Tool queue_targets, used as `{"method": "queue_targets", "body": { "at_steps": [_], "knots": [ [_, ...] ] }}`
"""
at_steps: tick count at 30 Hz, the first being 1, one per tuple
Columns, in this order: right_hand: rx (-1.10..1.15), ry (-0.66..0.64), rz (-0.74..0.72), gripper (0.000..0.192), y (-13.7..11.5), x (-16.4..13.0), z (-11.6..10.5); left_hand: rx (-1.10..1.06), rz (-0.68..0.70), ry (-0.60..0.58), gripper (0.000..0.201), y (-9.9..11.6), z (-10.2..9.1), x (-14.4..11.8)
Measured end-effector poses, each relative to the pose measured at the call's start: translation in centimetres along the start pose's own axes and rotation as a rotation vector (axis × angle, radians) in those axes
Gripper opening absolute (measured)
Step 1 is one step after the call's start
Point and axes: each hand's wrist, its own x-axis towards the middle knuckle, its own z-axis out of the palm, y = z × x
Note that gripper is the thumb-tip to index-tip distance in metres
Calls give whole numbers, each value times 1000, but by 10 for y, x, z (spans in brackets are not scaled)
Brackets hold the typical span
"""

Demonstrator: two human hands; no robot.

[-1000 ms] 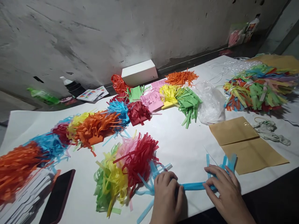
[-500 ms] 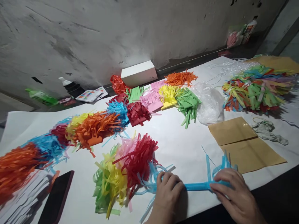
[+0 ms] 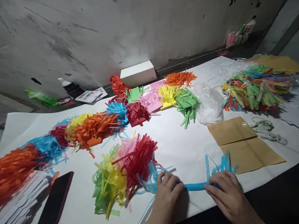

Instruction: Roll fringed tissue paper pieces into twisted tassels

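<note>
A light blue fringed paper strip [image 3: 195, 186] lies rolled along the near edge of the white table sheet [image 3: 177, 140]. My left hand [image 3: 167, 194] presses on its left end, where loose blue fringes spread out. My right hand [image 3: 225, 191] pinches the right end, and blue fringes stick up behind its fingers. Just left of my left hand lies a garland of finished tassels [image 3: 126, 168] in red, pink, yellow and green.
A long tassel garland [image 3: 70, 133] runs along the left. Cut fringe stacks [image 3: 168, 96] sit mid-table by a white box [image 3: 138, 73] and a clear plastic bag [image 3: 209, 102]. Brown paper [image 3: 243, 144], a multicoloured pile [image 3: 254, 87] and a dark phone [image 3: 57, 199] lie nearby.
My hands kept working the blue strip. The right hand slid slightly right, then came back a little along the roll; the left hand barely shifted.
</note>
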Motion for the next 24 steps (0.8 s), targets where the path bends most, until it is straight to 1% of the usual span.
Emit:
{"method": "queue_targets", "body": {
  "at_steps": [2, 4, 5, 7, 8, 11, 15, 18, 20, 24],
  "knots": [
    [-5, 8, 27, 21, -1, 0, 2, 6, 19, -87, 23, 3, -6, 3],
    [-31, -29, 32, 18, -1, 1, 3, 7, 37, -171, 18, 5, -11, 5],
    [-47, -45, 28, 15, -1, 2, 2, 4, 47, -188, 16, 5, -13, 6],
    [-78, -65, -4, 10, -1, 5, 1, -6, 68, -167, 16, 4, -14, 6],
    [-88, -49, -18, 10, -1, 7, 1, -10, 74, -159, 16, 4, -15, 6],
    [-111, -3, -35, 17, -2, 14, 0, 1, 91, -169, 14, 3, -14, 8],
    [-152, -4, -70, 20, -5, 20, -1, 29, 85, -186, 17, 5, -11, 12],
    [-150, 19, -113, 13, -5, 19, 0, 19, 76, -142, 20, 6, -7, 12],
    [-119, 42, -98, 14, -5, 17, 4, 12, 72, -119, 20, 7, -7, 13],
    [-21, 29, 9, 29, -5, 9, 17, -2, 65, -146, 21, 8, -11, 15]
  ]
}}
